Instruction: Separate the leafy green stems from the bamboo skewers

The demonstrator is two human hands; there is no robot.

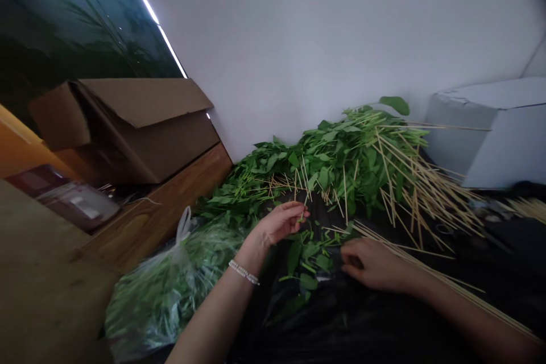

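My left hand, with a beaded bracelet at the wrist, is in a pinch on a thin pale-green stem. My right hand is curled low over black plastic sheeting; whatever its fingers hold is hidden. Cut leaves and short stem pieces lie scattered between both hands. Behind them rises a heap of leafy green stems with thin wooden sticks poking out at the right. More long sticks run beneath and behind my right forearm.
A clear plastic bag of greens stands left of my left arm. Farther left are an open cardboard box and a wooden ledge. A white box stands at the right, against the white wall.
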